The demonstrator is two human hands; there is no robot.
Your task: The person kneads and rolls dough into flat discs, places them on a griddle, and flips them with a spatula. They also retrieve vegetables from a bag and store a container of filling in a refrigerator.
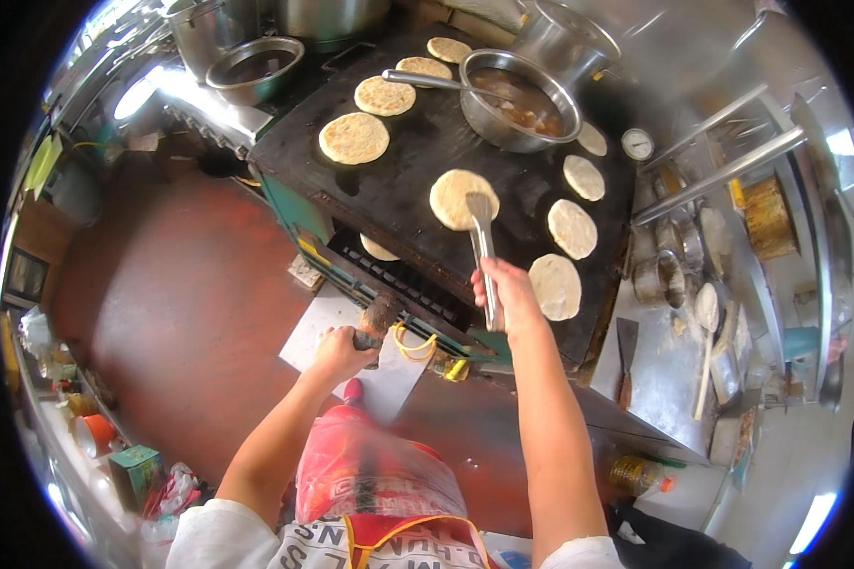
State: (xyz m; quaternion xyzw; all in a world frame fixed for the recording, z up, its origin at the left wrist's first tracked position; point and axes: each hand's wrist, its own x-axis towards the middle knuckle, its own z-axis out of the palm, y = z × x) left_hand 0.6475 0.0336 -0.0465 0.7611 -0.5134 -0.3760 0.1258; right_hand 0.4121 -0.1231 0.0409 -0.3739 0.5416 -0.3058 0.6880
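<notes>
My right hand [509, 291] grips metal tongs [489, 277]. Their tips rest on a pale round flatbread [455, 199] near the middle of the black griddle [413, 185]. Lower down, my left hand [341, 352] is closed around a dark, worn handle [366, 340] with a brownish, rounded end, at the griddle's front; whether it is fixed there I cannot tell. Browned flatbreads [354, 138] line the griddle's left side, and paler ones [555, 286] line its right. Another flatbread [378, 247] shows partly in the opening below the griddle plate.
A steel bowl of brown broth [519, 99] with a ladle [434, 80] stands at the griddle's back. The steel side counter [647, 377] at right holds a scraper [626, 355], a flour-covered scoop [707, 313] and metal rings [658, 279]. A dial thermometer [638, 144] sits at the right edge.
</notes>
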